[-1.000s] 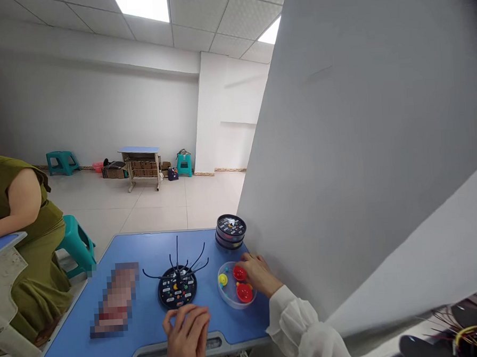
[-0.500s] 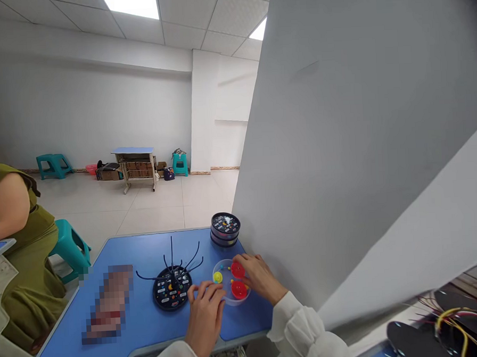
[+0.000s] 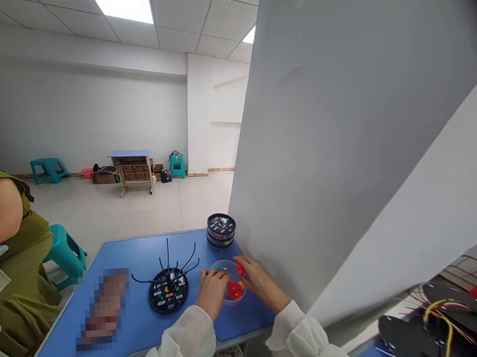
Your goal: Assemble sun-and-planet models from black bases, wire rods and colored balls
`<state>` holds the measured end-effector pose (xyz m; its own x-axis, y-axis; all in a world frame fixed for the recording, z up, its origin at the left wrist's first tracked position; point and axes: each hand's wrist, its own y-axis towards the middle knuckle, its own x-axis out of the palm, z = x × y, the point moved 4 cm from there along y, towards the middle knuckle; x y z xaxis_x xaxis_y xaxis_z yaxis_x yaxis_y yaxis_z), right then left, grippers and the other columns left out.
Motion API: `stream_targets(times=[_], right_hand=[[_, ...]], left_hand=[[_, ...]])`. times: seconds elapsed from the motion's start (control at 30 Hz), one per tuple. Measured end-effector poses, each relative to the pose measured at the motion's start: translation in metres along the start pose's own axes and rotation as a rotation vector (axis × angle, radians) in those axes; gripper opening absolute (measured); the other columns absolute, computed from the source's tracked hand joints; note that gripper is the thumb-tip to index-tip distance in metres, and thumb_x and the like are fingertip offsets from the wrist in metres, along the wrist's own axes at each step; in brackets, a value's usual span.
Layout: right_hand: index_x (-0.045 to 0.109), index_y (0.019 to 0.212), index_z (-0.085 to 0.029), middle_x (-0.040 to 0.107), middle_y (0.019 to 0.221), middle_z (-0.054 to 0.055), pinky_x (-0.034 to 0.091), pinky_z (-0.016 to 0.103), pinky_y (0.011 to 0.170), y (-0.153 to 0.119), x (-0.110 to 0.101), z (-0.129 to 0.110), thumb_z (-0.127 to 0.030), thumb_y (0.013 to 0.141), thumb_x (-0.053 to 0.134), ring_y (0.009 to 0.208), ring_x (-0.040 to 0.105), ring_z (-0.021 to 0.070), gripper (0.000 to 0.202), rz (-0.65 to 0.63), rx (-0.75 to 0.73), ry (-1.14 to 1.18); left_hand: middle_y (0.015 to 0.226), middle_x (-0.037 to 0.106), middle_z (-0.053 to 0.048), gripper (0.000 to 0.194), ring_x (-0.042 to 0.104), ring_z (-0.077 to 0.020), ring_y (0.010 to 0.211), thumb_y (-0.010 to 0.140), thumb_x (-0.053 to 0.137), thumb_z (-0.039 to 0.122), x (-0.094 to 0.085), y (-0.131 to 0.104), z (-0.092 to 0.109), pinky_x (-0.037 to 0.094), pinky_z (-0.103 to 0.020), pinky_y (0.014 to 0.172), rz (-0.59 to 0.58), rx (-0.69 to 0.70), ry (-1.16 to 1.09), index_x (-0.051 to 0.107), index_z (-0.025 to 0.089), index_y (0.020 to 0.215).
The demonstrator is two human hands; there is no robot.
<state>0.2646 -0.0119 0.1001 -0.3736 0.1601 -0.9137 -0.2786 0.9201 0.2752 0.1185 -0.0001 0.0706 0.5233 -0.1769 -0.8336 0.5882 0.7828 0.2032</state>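
Pinching a tilted red cup [image 3: 240, 269] between thumb and fingers, head view: the person's right hand [image 3: 265, 284], at the right side of a clear round tub [image 3: 230, 302]. Tub sits on the blue desk [image 3: 138, 325], right part. Left hand [image 3: 212, 293] is at the tub's left rim, fingers curled over it; can't tell whether they grip anything, fingertips partly hidden. Second red cup [image 3: 235, 290] lies inside the tub between the hands, a yellow-orange bit just beside it; small coloured beads near the far rim. Left of the left hand, apart from it: round black base [image 3: 169, 302] with printed labels, thin curved black arms [image 3: 187, 271] fanning up and out. Stack of black-lidded round containers [image 3: 221, 232] behind the tub, near the slanted grey wall [image 3: 321, 158]. Pixelated patch on the desk's left side, content unreadable. Far left, a co-worker in olive on a teal stool [image 3: 64, 254].
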Motion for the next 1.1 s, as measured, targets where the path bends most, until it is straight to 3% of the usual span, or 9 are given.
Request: stream_targets(times=[0.1,0.23,0.4,0.53,0.67,0.83,0.93,1.1], right_hand=[[0.045,0.132,-0.026,0.064,0.126,0.008,0.05,0.04,0.095,-0.017,0.0,0.011,-0.004,0.075,0.054,0.115,0.061,0.0228,0.062,0.117,0.088,0.299],[0.056,0.11,-0.025,0.068,0.121,0.009,0.049,0.043,0.097,-0.042,0.007,0.019,-0.026,0.077,0.071,0.111,0.064,0.0254,0.036,0.292,0.284,0.853],[0.064,0.107,-0.023,0.072,0.112,0.01,0.051,0.042,0.095,-0.064,0.014,0.01,-0.043,0.064,0.084,0.111,0.064,0.0289,0.052,0.326,0.382,1.251],[0.067,0.111,-0.025,0.071,0.117,0.01,0.049,0.041,0.096,-0.075,0.019,-0.003,-0.045,0.066,0.083,0.109,0.064,0.0279,0.052,0.33,0.396,1.407],[0.069,0.111,-0.028,0.071,0.117,0.009,0.044,0.043,0.102,-0.081,0.026,-0.027,-0.051,0.065,0.082,0.111,0.062,0.0278,0.053,0.303,0.355,1.535],[0.065,0.114,-0.033,0.072,0.112,0.007,0.049,0.042,0.093,-0.088,0.038,-0.063,-0.051,0.063,0.083,0.104,0.065,0.028,0.057,0.241,0.361,1.662],[0.068,0.107,-0.031,0.073,0.11,0.007,0.051,0.039,0.091,-0.092,0.043,-0.078,-0.049,0.064,0.082,0.102,0.066,0.0271,0.049,0.206,0.365,1.643],[0.069,0.111,-0.033,0.073,0.112,0.008,0.05,0.038,0.094,-0.099,0.045,-0.085,-0.051,0.07,0.077,0.104,0.066,0.0271,0.045,0.196,0.394,1.561]], left_hand=[[0.104,0.075,-0.006,0.029,0.058,-0.0321,0.105,0.071,0.069,0.007,0.003,0.014,0.001,0.039,-0.045,0.089,-0.069,0.052,-0.048,0.074,0.025,0.093],[0.085,0.077,-0.004,0.024,0.061,-0.0313,0.097,0.065,0.075,0.01,0.009,0.023,-0.001,0.041,-0.044,0.089,-0.114,0.1,-0.162,0.076,0.026,0.082],[0.096,0.071,-0.008,0.03,0.061,-0.0306,0.099,0.067,0.071,0.009,-0.001,0.018,-0.003,0.045,-0.046,0.091,-0.023,0.07,-0.361,0.072,0.021,0.094],[0.11,0.065,-0.009,0.038,0.064,-0.0228,0.1,0.074,0.062,0.01,-0.016,-0.01,0.004,0.05,-0.036,0.09,0.082,0.042,-0.564,0.059,0.019,0.111],[0.108,0.067,-0.009,0.037,0.067,-0.0205,0.09,0.075,0.063,0.01,-0.019,-0.054,0.011,0.054,-0.033,0.083,0.141,-0.055,-0.858,0.054,0.019,0.11],[0.11,0.071,-0.01,0.037,0.064,-0.026,0.106,0.076,0.069,0.016,-0.011,-0.103,0.001,0.049,-0.036,0.094,0.193,-0.209,-1.053,0.062,0.019,0.112],[0.123,0.066,-0.013,0.05,0.061,-0.0276,0.114,0.076,0.074,0.027,-0.003,-0.124,-0.01,0.047,-0.037,0.099,0.214,-0.274,-1.155,0.058,0.02,0.123],[0.116,0.069,-0.013,0.063,0.065,-0.0274,0.106,0.07,0.08,0.04,0.008,-0.146,-0.02,0.049,-0.037,0.094,0.331,-0.407,-1.258,0.056,0.022,0.125]])
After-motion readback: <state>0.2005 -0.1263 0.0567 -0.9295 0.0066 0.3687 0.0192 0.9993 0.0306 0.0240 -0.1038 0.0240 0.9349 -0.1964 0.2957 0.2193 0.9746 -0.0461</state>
